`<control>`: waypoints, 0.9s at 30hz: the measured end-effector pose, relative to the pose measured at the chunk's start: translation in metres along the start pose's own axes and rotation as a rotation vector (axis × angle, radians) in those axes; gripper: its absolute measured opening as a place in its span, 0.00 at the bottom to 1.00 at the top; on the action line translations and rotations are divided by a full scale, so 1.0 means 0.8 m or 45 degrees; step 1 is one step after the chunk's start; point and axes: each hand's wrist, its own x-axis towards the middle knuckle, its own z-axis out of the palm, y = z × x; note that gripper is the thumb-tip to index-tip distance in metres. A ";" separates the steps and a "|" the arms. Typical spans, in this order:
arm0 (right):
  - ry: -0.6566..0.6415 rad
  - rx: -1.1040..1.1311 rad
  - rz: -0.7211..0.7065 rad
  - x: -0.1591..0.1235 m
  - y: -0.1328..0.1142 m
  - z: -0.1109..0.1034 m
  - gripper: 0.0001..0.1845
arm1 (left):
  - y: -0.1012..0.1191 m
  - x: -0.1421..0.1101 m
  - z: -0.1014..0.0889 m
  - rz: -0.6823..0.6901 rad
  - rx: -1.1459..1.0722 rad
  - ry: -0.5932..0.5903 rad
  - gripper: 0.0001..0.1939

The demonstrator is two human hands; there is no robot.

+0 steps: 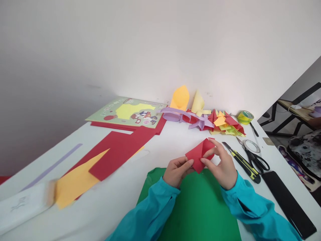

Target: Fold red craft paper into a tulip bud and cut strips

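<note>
A small piece of folded red paper is held up between my two hands, above the far edge of a green mat. My left hand pinches its lower left side between thumb and fingers. With thumb and fingertips, my right hand grips the right side, where a flap curls up from the sheet. Part of the paper is hidden behind the right fingers.
Folded paper shapes and rolled paper cones stand along the wall. Red sheets, an orange sheet and a pad lie left. On the right are a yellow-black cutter, scissors, tape and a black strip.
</note>
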 end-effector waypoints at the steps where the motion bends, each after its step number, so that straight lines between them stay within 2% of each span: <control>1: -0.053 0.048 0.070 0.000 0.000 0.001 0.29 | 0.000 -0.001 0.000 0.000 0.012 -0.020 0.14; 5: -0.174 0.229 0.244 0.000 0.003 0.006 0.32 | -0.007 0.002 -0.005 -0.004 0.065 -0.102 0.15; 10: -0.205 0.267 0.283 -0.001 0.007 0.010 0.34 | -0.014 0.010 -0.014 -0.004 0.120 -0.137 0.17; 17: -0.124 0.253 0.261 -0.005 0.008 0.017 0.35 | -0.004 -0.002 -0.001 0.023 0.126 -0.053 0.16; 22: -0.088 0.245 0.217 -0.006 0.006 0.017 0.35 | -0.006 0.003 -0.007 0.050 0.209 -0.042 0.15; 27: -0.091 0.282 0.222 -0.002 0.011 0.015 0.35 | -0.004 -0.001 -0.004 0.033 0.037 0.167 0.14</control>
